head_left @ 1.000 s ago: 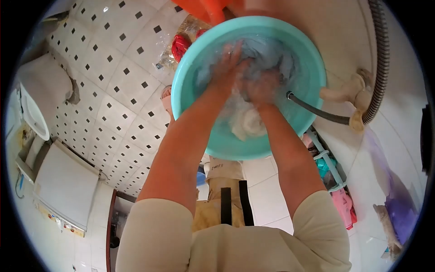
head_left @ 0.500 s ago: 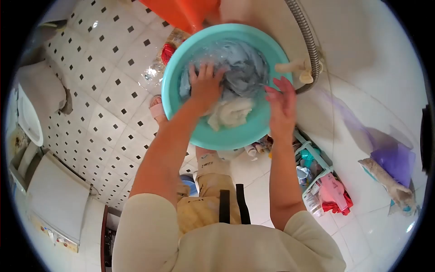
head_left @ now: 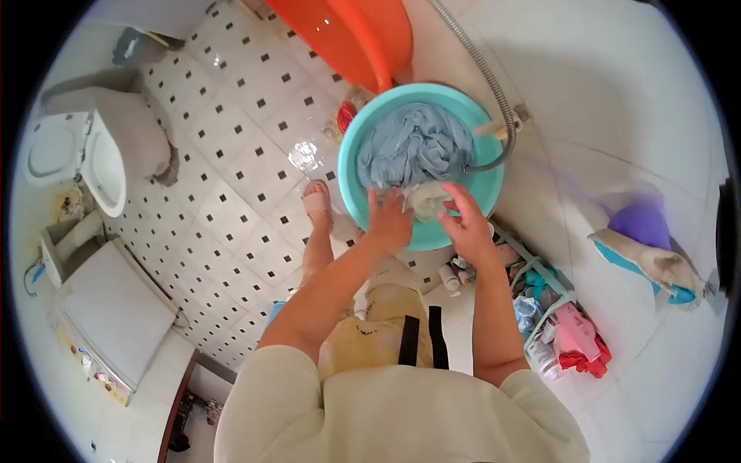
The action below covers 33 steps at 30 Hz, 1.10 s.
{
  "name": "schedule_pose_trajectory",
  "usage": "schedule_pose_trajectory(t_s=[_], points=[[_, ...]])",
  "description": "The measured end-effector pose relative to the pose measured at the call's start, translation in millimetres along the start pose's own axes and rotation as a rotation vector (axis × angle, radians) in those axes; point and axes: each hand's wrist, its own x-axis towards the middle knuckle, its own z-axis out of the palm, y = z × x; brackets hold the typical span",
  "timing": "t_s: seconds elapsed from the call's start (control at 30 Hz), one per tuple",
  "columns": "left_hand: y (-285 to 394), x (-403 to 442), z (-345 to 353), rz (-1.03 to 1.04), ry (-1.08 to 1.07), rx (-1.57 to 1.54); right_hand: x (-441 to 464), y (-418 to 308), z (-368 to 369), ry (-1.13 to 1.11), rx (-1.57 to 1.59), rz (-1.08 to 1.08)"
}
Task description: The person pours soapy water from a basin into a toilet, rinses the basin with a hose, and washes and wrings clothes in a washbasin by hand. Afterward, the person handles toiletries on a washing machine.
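Note:
A round turquoise basin [head_left: 350,179] holds water, a bunched grey-blue cloth [head_left: 417,145] and a smaller cream cloth [head_left: 426,202] near its front rim. My left hand [head_left: 389,220] is over the front of the basin, fingers apart, its tips by the lower edge of the grey-blue cloth. To the right, my right hand [head_left: 466,224] is at the front right rim with thumb and fingers spread, beside the cream cloth. Neither hand grips anything visible. The end of a metal hose [head_left: 494,162] hangs over the basin's right side.
An orange tub [head_left: 351,46] stands behind the basin, with a red item [head_left: 346,117] near it. A beige tap [head_left: 491,128] is on the right wall. A basket of bottles and cloths [head_left: 532,266] sits at the lower right, a toilet [head_left: 116,154] at the left.
Both hands have come out of the water and are nearer the basin's front rim. Splashing has died down, and the cloths show clearly. The view has shifted, with more of the orange tub and toilet visible.

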Motion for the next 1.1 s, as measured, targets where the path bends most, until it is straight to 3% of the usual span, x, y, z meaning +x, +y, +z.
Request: schedule_pose_trajectory(t_s=[0.1, 0.13, 0.2, 0.23, 0.3, 0.33, 0.37, 0.4, 0.43, 0.47, 0.5, 0.57, 0.63, 0.73, 0.77, 0.8, 0.83, 0.93, 1.0, 1.1], points=[[8.5, -10.2, -16.8, 0.053, -0.218, 0.052, -7.1, -12.3, 5.5, 0.194, -0.224, -0.177], [10.4, -13.1, -27.5, 0.075, -0.301, 0.043, -10.8, -9.3, 2.6, 0.097, -0.205, -0.111], [16.8, -24.8, -55.3, 0.113, -0.117, 0.218, -8.2, 0.4, -7.2, -0.095, -0.17, -0.005], [19.7, -27.4, -68.7, 0.136, -0.024, 0.303, -7.1, -1.1, -7.0, -0.059, -0.162, -0.073], [10.4, -14.9, -71.9, 0.081, -0.27, -0.03, -14.4, -0.4, -4.8, 0.011, -0.147, -0.193], [3.0, -7.8, -81.9, 0.042, -0.381, -0.188, -19.1, 0.1, -4.5, -0.049, -0.197, -0.126], [4.7, -8.9, -99.8, 0.051, -0.376, -0.136, -15.9, 1.3, -5.5, -0.097, -0.25, -0.1], [6.5, -10.3, -120.1, 0.05, -0.339, -0.059, -9.5, 34.9, 4.4, -0.037, -0.273, -0.321], [13.7, -19.1, -149.2, 0.034, -0.187, 0.087, -7.5, 24.8, 0.5, -0.081, -0.196, -0.37], [18.5, -25.7, -177.8, 0.018, -0.048, 0.226, -14.5, 22.2, 4.7, 0.062, -0.209, -0.306], [8.9, -20.6, -209.2, 0.035, -0.003, 0.297, -22.9, 25.5, 4.7, 0.184, -0.268, -0.376], [-3.3, -14.1, -266.2, 0.084, 0.057, 0.407, -37.8, -13.5, -18.1, -0.045, -0.111, 0.154], [-7.8, -9.6, -352.9, 0.04, 0.527, 0.547, -43.5, -29.2, -25.6, -0.053, -0.107, 0.2], [-6.2, -7.2, -512.6, 0.109, 1.144, 0.508, -28.3, 4.1, -14.7, 0.076, -0.212, 0.005], [-5.0, -11.0, -563.8, 0.152, 1.249, 0.51, -29.6, 5.1, -9.0, 0.086, -0.213, 0.046], [-9.0, -2.6, -615.9, 0.367, 1.536, 0.453, -26.8, 3.9, -6.6, 0.101, -0.215, 0.086], [-5.8, -6.0, -666.8, 0.485, 1.663, 0.429, -25.7, -4.9, -8.4, 0.112, -0.222, 0.131], [10.0, -1.8, -784.0, 0.568, 1.888, 0.381, -30.8, -43.1, 9.3, 0.136, -0.197, 0.166], [14.6, 16.4, -836.1, 0.506, 2.023, 0.404, -19.5, -55.9, 27.3, 0.071, -0.103, 0.07], [-3.3, 72.9, -900.0, 0.448, 2.02, 0.383, 0.3, -20.5, 68.3, 0.057, -0.162, -0.055]])
